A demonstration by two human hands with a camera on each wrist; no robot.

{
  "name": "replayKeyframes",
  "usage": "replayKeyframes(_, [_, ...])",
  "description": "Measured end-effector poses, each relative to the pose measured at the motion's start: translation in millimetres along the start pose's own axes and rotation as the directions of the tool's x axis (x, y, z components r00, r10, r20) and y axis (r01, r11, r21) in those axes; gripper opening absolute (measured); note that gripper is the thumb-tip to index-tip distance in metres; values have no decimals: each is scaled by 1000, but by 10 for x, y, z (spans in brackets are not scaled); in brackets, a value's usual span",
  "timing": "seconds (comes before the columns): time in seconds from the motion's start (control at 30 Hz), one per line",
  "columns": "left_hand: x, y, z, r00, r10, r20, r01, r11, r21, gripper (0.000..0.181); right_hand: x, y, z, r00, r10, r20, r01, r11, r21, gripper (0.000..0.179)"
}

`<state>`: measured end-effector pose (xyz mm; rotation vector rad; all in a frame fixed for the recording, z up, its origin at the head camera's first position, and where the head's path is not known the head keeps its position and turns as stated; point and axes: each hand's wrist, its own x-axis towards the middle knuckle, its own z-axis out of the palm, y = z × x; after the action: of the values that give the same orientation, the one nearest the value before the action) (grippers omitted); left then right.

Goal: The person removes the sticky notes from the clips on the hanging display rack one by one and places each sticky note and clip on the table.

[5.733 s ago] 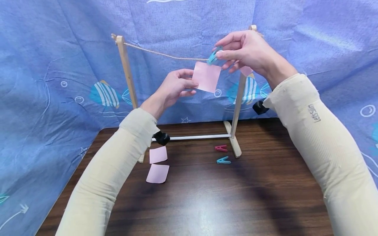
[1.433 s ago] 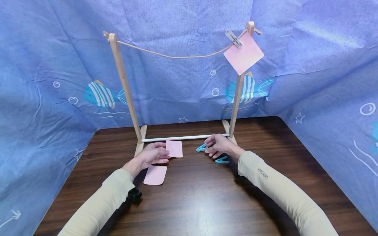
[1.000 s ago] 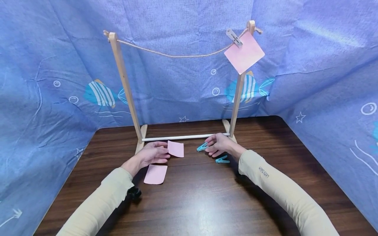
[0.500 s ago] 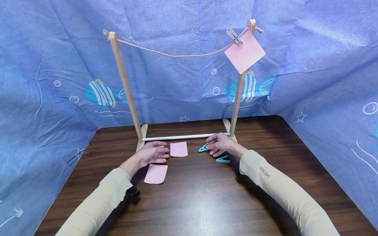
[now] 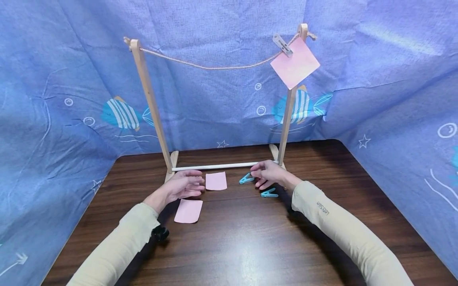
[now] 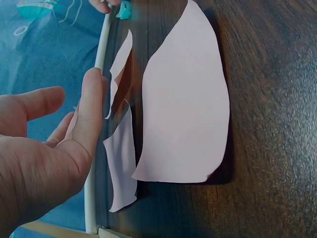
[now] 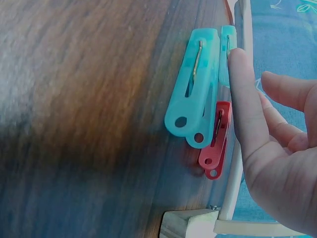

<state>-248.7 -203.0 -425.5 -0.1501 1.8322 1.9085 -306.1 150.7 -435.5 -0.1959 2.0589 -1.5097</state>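
Observation:
My left hand (image 5: 179,186) hovers low over the table with relaxed, slightly spread fingers, holding nothing. Just right of its fingertips lies a pink paper note (image 5: 216,181). Another pink note (image 5: 188,211) lies in front of that hand. The left wrist view also shows a third note (image 6: 122,161), which the hand hides from the head view. On the right, my right hand (image 5: 269,174) has loose fingers beside a teal clothespin (image 5: 246,178); whether they touch it I cannot tell. A second teal clothespin (image 5: 269,193) lies nearer me. A red clothespin (image 7: 216,139) shows only in the right wrist view.
A wooden stand with a left post (image 5: 152,103), a right post (image 5: 287,115) and a white crossbar (image 5: 222,166) stands behind the hands. Its rope (image 5: 214,68) sags between the posts. A grey clothespin (image 5: 282,45) holds a pink note (image 5: 296,65) there. Blue printed cloth (image 5: 222,115) hangs behind.
Earlier, both hands were up at the rope with a note and a teal clothespin. Both things now lie on the table. The left fingers have come away from the note; the right hand has shifted slightly right.

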Motion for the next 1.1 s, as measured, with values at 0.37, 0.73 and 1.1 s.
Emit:
replayKeyframes(0.37, [-22, 119, 69, 1000, 0, 20, 0, 1000, 24, 53, -93, -138, -107, 999, 20, 49, -19, 1000, -24, 35])
replayKeyframes(0.73, [-40, 636, 298, 983, 137, 121, -150, 983, 104, 46, -486, -747, -592, 987, -75, 141, 92, 988, -120, 45])
replayKeyframes(1.1, [-125, 1120, 576, 961, 223, 165, -249, 955, 160, 45, -943, -1521, -765, 964, -203, 174, 248, 923, -295, 44])
